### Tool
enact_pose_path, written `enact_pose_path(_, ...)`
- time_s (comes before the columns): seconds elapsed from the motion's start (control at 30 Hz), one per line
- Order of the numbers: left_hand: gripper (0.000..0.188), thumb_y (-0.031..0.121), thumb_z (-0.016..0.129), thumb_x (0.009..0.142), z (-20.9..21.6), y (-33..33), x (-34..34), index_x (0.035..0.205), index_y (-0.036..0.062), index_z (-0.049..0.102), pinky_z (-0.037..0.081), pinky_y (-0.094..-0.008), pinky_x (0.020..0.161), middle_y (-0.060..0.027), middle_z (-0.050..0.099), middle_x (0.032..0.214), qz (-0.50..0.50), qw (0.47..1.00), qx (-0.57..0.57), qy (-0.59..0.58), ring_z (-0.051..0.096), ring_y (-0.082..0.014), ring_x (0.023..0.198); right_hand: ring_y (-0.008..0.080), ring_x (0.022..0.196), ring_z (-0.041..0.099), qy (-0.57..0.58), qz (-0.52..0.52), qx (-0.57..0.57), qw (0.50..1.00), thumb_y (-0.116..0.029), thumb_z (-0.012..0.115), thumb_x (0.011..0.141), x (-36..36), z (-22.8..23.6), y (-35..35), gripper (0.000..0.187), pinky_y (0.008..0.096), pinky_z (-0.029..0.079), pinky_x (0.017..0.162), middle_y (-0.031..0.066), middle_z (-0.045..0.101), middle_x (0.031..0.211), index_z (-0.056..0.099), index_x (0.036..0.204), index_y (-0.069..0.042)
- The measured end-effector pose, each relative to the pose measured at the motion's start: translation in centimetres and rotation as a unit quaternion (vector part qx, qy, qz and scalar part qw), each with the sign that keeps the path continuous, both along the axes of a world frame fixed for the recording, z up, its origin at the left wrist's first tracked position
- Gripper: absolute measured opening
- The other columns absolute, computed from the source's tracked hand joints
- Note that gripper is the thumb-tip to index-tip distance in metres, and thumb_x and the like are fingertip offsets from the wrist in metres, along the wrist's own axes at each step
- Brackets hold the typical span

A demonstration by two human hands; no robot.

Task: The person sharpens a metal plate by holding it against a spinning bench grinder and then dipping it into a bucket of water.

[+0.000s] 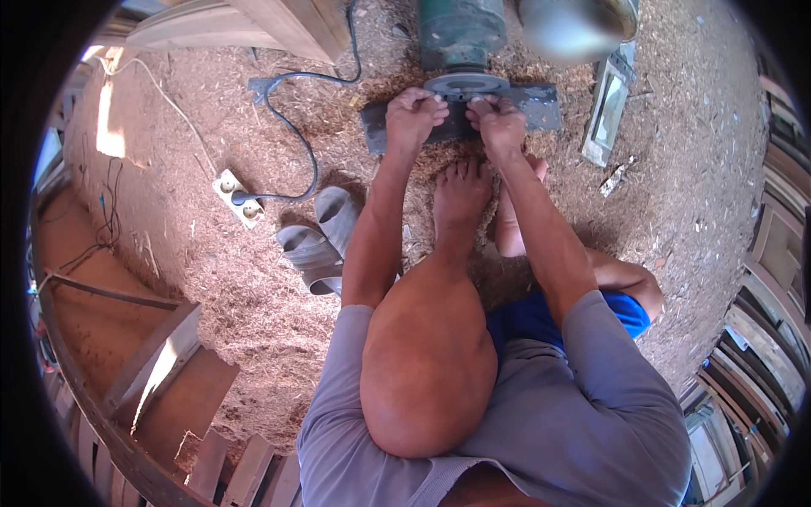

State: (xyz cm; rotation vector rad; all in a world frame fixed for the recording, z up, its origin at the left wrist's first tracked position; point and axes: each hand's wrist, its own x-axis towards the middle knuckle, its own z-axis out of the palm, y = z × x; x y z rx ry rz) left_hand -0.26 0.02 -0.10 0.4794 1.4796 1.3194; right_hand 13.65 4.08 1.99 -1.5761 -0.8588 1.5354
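Observation:
Both my arms reach forward to a grey grinding wheel (466, 81) on the front of a green motor (460, 35). At the wheel's left front edge, my left hand (413, 117) is closed in a pinch. My right hand (498, 123) pinches likewise at its right front edge. Between the fingertips runs something thin and dark, close to the wheel; its kind is too small to make out. Under the hands lies a dark flat board (539, 106), reaching out past the wheel on either side. My bare feet rest just on the near side of it.
Left of me are a power strip (238, 199) with a dark cable (297, 133) plugged in and a pair of grey sandals (309, 245). A rounded metal container (583, 25) and a narrow framed piece (606, 114) lie to the right. Shavings cover the ground; wood pieces line the edges.

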Motion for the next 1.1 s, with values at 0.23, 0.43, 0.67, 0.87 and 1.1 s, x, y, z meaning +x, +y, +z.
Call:
enact_pose_path(0.23,0.011,0.007,0.061,0.089,0.7,-0.7,-0.7,0.092,-0.0033,0.056,0.056,-0.0266,0.06,-0.0167,0.067,0.087,0.008,1.0,0.008,0.005,0.069,-0.0192,0.073,0.0119,0.066,0.064,-0.024,0.053,0.036,0.998,-0.005,0.066,0.085,-0.3,-0.6,-0.3,0.012,0.0216,0.05,0.056,0.0102,0.068,0.084,0.062,0.093,0.003)
enact_pose_path(0.43,0.012,0.008,0.06,0.09,2.3,-2.8,-0.5,0.095,-0.0031,0.057,0.056,-0.0271,0.063,-0.0148,0.067,0.088,-0.01,1.0,0.016,0.005,0.068,-0.0181,0.073,0.0117,0.07,0.064,0.058,0.11,0.025,0.992,-0.007,0.062,0.088,1.4,1.2,-1.4,0.013,0.0216,0.051,0.062,0.0098,0.069,0.086,0.062,0.096,0.003)
enact_pose_path(0.67,0.013,0.005,0.055,0.092,6.5,-5.8,1.1,0.105,0.0005,0.058,0.057,-0.0289,0.067,-0.0129,0.066,0.09,-0.045,0.988,0.087,-0.121,0.067,-0.0196,0.075,0.0107,0.071,0.062,0.335,0.14,-0.132,0.922,-0.008,0.061,0.09,6.8,8.5,-5.6,0.016,0.022,0.051,0.064,0.0099,0.067,0.09,0.061,0.104,0.001)
enact_pose_path(0.87,0.029,0.003,0.053,0.093,14.1,-3.9,5.9,0.121,-0.0005,0.051,0.056,-0.036,0.078,-0.0155,0.064,0.103,-0.12,0.924,0.154,-0.33,0.065,-0.0248,0.088,0.0107,0.067,0.056,0.306,0.108,-0.016,0.946,-0.003,0.062,0.088,10.0,11.1,-7.7,0.011,0.0232,0.048,0.061,0.0045,0.062,0.083,0.061,0.099,-0.001)
enact_pose_path(1.1,0.016,0.0,0.057,0.09,18.6,-1.9,9.0,0.106,-0.0013,0.057,0.054,-0.0264,0.063,-0.0088,0.065,0.092,-0.227,0.954,0.181,-0.07,0.063,-0.0118,0.076,0.0081,0.075,0.057,0.256,0.117,0.074,0.957,-0.003,0.062,0.088,13.3,15.7,-8.1,0.012,0.0232,0.046,0.068,0.0024,0.065,0.088,0.065,0.099,-0.003)
